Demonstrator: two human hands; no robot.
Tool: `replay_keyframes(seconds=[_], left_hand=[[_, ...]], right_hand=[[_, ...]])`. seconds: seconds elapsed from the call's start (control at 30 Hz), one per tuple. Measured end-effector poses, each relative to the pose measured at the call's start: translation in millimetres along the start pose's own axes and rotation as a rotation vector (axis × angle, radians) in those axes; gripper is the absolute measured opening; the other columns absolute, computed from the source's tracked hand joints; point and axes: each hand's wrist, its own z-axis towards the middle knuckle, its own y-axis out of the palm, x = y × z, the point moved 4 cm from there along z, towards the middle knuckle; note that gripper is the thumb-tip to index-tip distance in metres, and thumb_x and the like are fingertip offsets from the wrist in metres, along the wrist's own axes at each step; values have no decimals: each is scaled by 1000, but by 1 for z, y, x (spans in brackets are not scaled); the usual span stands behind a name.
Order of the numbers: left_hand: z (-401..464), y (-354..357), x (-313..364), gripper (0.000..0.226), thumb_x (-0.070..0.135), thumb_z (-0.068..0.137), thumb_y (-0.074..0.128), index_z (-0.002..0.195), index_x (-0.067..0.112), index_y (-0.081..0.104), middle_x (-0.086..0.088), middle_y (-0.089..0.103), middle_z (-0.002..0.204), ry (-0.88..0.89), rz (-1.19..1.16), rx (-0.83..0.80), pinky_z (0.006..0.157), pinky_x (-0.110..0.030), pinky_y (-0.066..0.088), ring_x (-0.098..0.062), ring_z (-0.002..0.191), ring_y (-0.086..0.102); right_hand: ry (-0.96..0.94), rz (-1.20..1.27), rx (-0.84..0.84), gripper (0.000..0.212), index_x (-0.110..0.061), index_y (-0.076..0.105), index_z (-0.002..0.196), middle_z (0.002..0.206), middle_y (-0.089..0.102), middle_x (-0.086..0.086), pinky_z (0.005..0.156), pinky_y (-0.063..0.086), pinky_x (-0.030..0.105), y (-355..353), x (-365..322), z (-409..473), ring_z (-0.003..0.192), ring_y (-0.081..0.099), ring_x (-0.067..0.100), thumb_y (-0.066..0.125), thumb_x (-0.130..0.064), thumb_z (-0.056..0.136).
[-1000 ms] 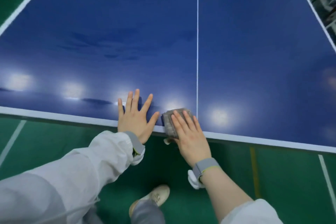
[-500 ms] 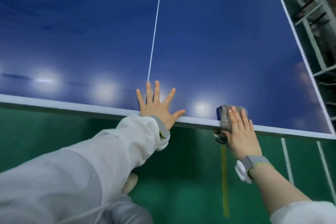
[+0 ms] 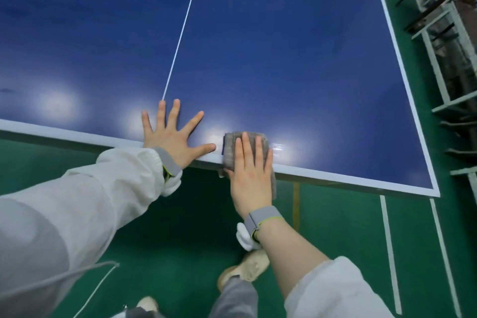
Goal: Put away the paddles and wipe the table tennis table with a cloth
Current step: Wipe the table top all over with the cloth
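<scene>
From the head view, the left hand [image 3: 171, 138] lies flat with fingers spread on the blue tabletop [image 3: 284, 59]. The right hand [image 3: 251, 175] presses flat on a grey cloth [image 3: 233, 148] at the near edge. The cloth looks soft, light, maybe damp. No paddles show.

Cloth [image 3: 232, 148] lies on table [image 3: 284, 59] edge, under right hand [image 3: 251, 175], seemingly overhanging.
</scene>
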Motion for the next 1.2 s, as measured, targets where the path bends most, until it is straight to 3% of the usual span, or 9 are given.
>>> replay_keyframes(seconds=[0.23,0.4,0.53,0.73,0.83,0.93,1.0,1.1,1.2], left_hand=[[-2,-4,10,104,106,47,3,142,65,-7,9,-17,163,-76,13,8,118,-56,-10,-23,150,-18],[-18,-4,38,117,106,44,0,150,56,4,6,-7,165,-296,-38,20,119,-52,-6,-22,151,-8],[-20,0,133,119,101,53,0,155,41,14,0,-4,166,-369,-80,99,119,-52,-8,-23,151,-7],[-11,15,293,103,93,64,10,155,43,8,0,-8,165,-172,-184,116,119,-49,-10,-21,151,-12],[-8,26,364,103,91,61,3,153,45,0,1,-15,164,-101,-220,85,119,-48,-12,-20,150,-16],[-13,42,413,88,88,77,21,153,47,4,2,-15,164,-99,-292,76,119,-49,-13,-18,150,-18],[-16,54,435,83,85,82,23,153,48,-1,2,-18,164,-156,-260,60,118,-51,-14,-20,149,-22],[-9,60,445,90,91,76,13,152,48,-8,1,-21,163,-246,-208,63,116,-55,-16,-24,148,-24],[-11,66,452,98,96,68,4,150,47,-15,-1,-22,163,-297,-114,87,113,-59,-16,-27,149,-22]], right_hand=[[-183,64,-16,83,-6,28,152,160,28,10,119,13,49,0,75,-14,148,21,29,72,-22,83],[-237,47,-37,85,-5,28,151,158,31,11,118,16,49,-5,179,-39,146,28,30,72,-20,80],[-271,49,-38,76,-6,27,151,159,28,9,115,21,49,-10,267,-55,145,31,30,58,-20,83],[-206,34,-110,94,-8,28,151,159,31,7,113,24,48,-13,370,-84,145,27,28,79,-25,74],[-144,-2,-146,101,-8,27,151,159,29,6,115,21,46,-15,427,-102,145,27,27,83,-25,69],[-124,-28,-174,110,-9,17,155,160,23,5,116,19,45,-19,472,-113,146,26,27,84,-28,69],[-141,-55,-194,112,-9,16,154,160,23,4,115,18,46,-20,489,-115,145,27,29,84,-31,69],[-83,-71,-159,101,-7,28,150,156,33,7,112,22,52,-17,477,-110,142,28,32,83,-32,69],[-100,-41,-123,73,-4,38,147,156,36,10,110,23,57,-16,443,-108,143,28,35,53,-30,80]])
